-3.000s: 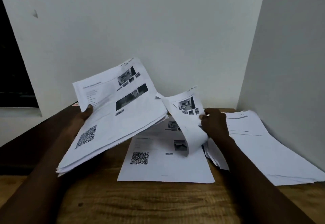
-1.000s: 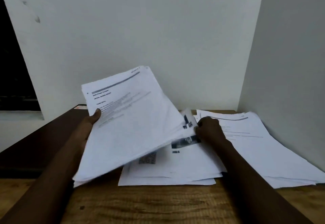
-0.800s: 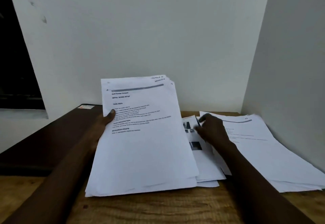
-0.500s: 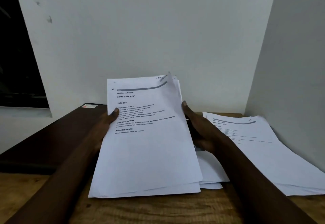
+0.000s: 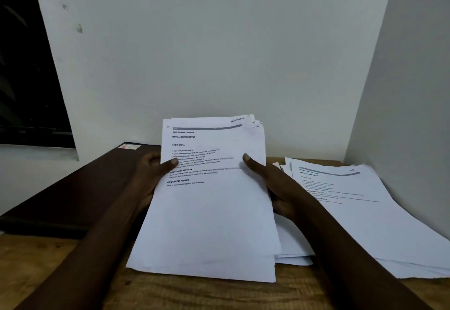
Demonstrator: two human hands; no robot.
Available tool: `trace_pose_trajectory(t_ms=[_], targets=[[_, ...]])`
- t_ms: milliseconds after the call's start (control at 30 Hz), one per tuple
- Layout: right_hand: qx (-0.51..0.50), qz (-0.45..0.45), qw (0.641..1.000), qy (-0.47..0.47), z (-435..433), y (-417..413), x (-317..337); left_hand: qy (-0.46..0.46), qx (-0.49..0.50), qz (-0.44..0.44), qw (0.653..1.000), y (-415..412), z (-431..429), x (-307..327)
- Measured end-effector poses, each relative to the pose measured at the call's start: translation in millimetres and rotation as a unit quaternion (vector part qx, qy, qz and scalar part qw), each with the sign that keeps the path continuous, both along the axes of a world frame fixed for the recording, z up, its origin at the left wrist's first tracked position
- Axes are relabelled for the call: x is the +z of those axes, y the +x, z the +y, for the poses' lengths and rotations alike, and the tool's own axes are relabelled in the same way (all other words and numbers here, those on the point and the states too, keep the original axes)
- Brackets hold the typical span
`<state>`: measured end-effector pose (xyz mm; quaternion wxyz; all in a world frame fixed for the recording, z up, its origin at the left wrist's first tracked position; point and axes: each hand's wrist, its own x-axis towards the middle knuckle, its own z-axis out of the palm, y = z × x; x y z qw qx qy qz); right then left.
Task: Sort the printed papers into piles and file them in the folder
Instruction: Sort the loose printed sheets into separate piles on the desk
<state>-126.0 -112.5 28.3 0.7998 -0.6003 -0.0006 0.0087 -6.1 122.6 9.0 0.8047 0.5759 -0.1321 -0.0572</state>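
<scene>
I hold a stack of printed papers (image 5: 209, 212) in front of me, its lower edge resting on the wooden table (image 5: 170, 292). The top sheet shows text headed "INITIAL SCENE SETUP". My left hand (image 5: 152, 176) grips the stack's left edge, thumb on top. My right hand (image 5: 275, 183) grips the right edge, thumb lying over the sheet. A small pile of sheets (image 5: 292, 251) lies on the table under and right of the stack. A second pile of text pages (image 5: 360, 210) is spread at the right. The dark folder (image 5: 73, 193) lies closed at the left.
White walls close the table at the back and on the right, close to the right pile. A dark window opening is at the far left. Bare wood shows along the table's front edge.
My right hand left the sheets on the table and took hold of the stack's right edge. The stack swung from tilted left to upright in front of me, with a text page on top.
</scene>
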Motion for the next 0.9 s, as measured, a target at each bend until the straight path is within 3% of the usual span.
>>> trace_pose_trajectory(t_ms=[100, 300, 400, 467, 533, 600, 733, 900], targets=[[-0.005, -0.001, 1.000, 0.004, 0, 3, -3, 0.016, 0.027, 0.010, 0.999, 0, 0, -4], [-0.128, -0.010, 0.991, -0.044, -4, 13, -12, 0.086, 0.159, 0.013, 0.983, 16, 21, -1], [-0.192, -0.034, 0.977, -0.083, -15, 13, -11, 0.176, 0.224, -0.029, 0.958, 30, 61, 14], [-0.250, -0.054, 0.947, -0.193, -27, 13, -9, 0.287, 0.226, -0.041, 0.930, 41, 92, 16], [-0.291, -0.062, 0.911, -0.285, -37, 13, -7, 0.413, 0.262, -0.051, 0.871, 37, 111, 19], [-0.308, -0.060, 0.900, -0.301, -43, 11, -5, 0.481, 0.294, -0.068, 0.823, 39, 123, 19], [-0.327, -0.068, 0.889, -0.313, -55, 8, -4, 0.536, 0.318, -0.047, 0.780, 34, 124, -2], [-0.312, -0.061, 0.900, -0.298, -58, 9, -6, 0.565, 0.347, -0.106, 0.742, 31, 117, -17]])
